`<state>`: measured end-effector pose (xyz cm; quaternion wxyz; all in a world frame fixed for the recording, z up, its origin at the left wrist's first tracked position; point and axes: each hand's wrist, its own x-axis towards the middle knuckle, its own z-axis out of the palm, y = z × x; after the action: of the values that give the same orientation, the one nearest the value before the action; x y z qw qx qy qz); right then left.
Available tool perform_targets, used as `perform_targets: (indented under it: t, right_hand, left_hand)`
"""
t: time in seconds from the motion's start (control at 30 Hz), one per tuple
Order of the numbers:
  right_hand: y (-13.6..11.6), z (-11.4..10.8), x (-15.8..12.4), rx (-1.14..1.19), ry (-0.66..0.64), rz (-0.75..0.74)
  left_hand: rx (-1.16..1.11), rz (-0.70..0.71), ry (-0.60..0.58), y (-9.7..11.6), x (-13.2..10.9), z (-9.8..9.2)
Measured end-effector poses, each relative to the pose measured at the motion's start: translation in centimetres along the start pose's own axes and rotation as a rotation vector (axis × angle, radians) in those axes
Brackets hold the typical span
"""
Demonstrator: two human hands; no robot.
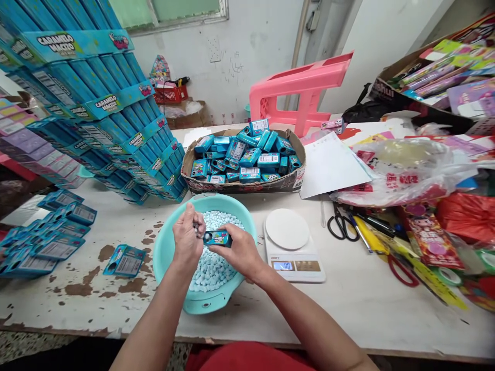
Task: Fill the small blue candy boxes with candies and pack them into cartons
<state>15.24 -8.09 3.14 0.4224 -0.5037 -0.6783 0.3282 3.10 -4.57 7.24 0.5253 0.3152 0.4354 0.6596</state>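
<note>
The small blue box [217, 238], clamped in the right hand [240, 253] above the teal basin [165, 253] of pale candies [212, 271] on the worktop [348, 301], is best kept level over the basin, with the left hand [187, 240] bunched shut at its end, so strays are caught.

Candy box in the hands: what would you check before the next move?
1. Small blue candy box held by right hand: ok.
2. Left hand closed at the box's end; flap state: cannot tell.
3. Box above teal basin of pale blue candies: ok.
4. Kitchen scale platform bare: ok.
5. Scale display reading: cannot tell.
</note>
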Motion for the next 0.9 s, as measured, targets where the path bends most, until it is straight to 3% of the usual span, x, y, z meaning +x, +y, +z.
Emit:
perform_targets:
  t: [0.13,0.27,0.33,0.4,0.5,0.63,0.77,0.9]
  right_hand:
    - [-0.4,-1.7,-0.3,0.169,0.029,0.069]
    - [0.4,-6.6,-2.1,0.390,0.144,0.167]
    - [2.1,-9.3,-2.9,0.356,0.317,0.206]
    - [4.6,-11.3,-3.3,0.247,0.493,0.261]
    - [8.5,-12.5,-3.0,0.130,0.577,0.350]
    - [11.6,-12.5,-2.7,0.085,0.533,0.391]
    - [12.2,-13.1,-4.2,0.000,0.607,0.352]
    - [11.4,-14.6,-6.6,-0.071,0.773,0.359]
  left_hand:
    - [0.108,-0.006,-0.026,0.3,0.6,-1.7]
    - [0.853,0.071,-0.272,1.0,2.4,-4.8]
    - [1.161,0.207,-0.344,1.7,4.8,-5.1]
    - [1.353,0.361,-0.306,2.3,8.5,-3.9]
    - [1.667,0.451,-0.251,2.2,16.1,-0.2]
    - [1.867,0.167,-0.229,-0.8,24.8,4.2]
    - [1.801,0.076,-0.118,-4.0,29.0,5.0]
    - [1.675,0.064,0.016,-3.2,30.9,4.3]
